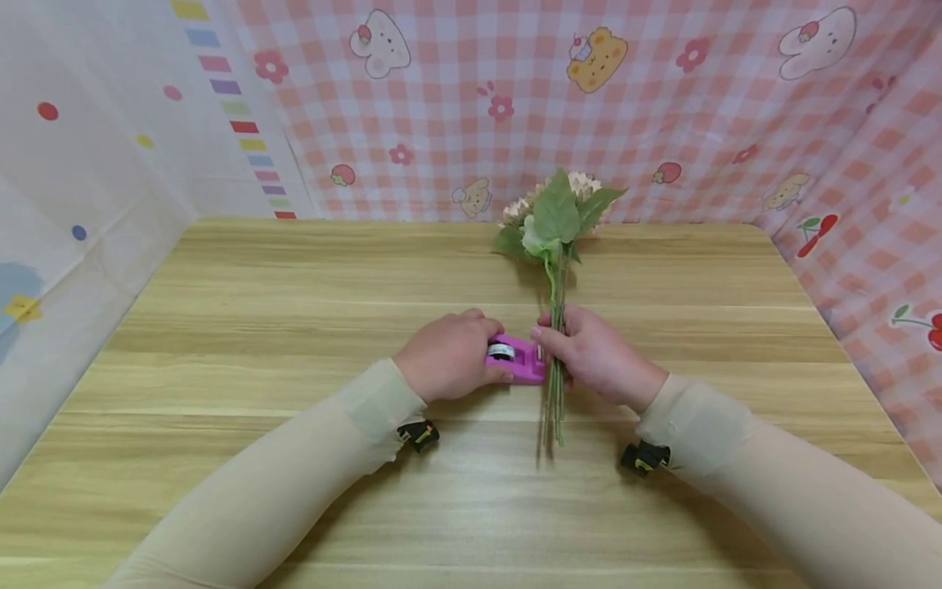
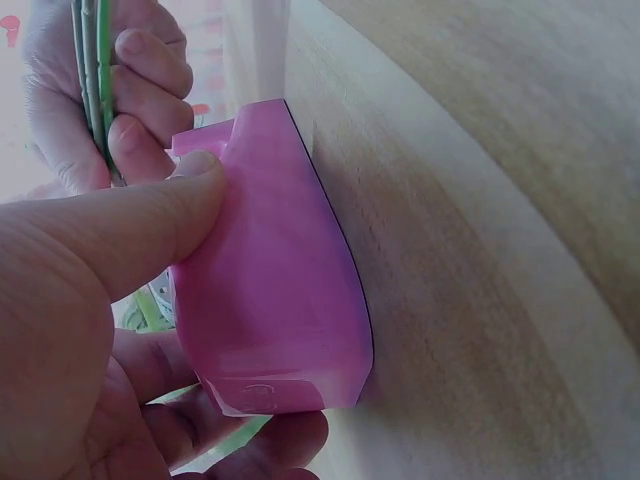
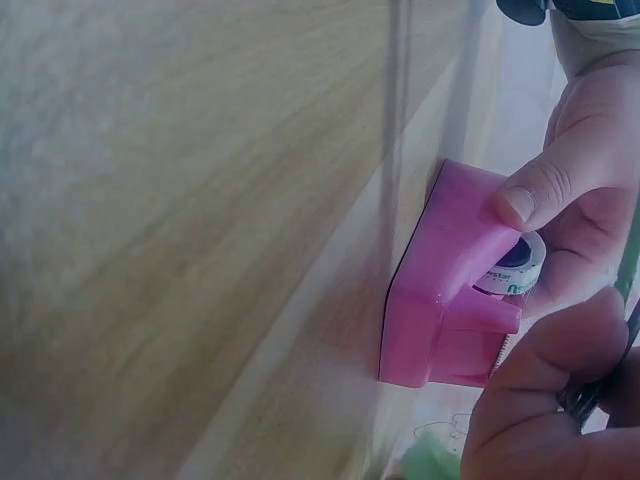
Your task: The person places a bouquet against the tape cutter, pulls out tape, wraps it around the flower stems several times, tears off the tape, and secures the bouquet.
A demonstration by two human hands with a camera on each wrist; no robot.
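A pink tape dispenser (image 1: 524, 370) sits on the wooden table with a white roll of tape (image 3: 513, 272) in it. My left hand (image 1: 450, 357) grips its sides, thumb on the near side and fingers on the far one. Just to the right, my right hand (image 1: 599, 353) holds a bunch of artificial flowers by the green stems (image 1: 557, 327). The pale blooms (image 1: 585, 185) and green leaves (image 1: 555, 209) point to the back of the table, the stem ends toward me. In the right wrist view, the right fingertips are close by the dispenser's toothed cutting edge (image 3: 503, 352).
The wooden table (image 1: 294, 278) reaches back to a pink checked cloth (image 1: 441, 106) with cartoon prints. A white cloth (image 1: 96, 123) with coloured dots hangs on the left. Each wrist wears a small black camera (image 1: 419, 434).
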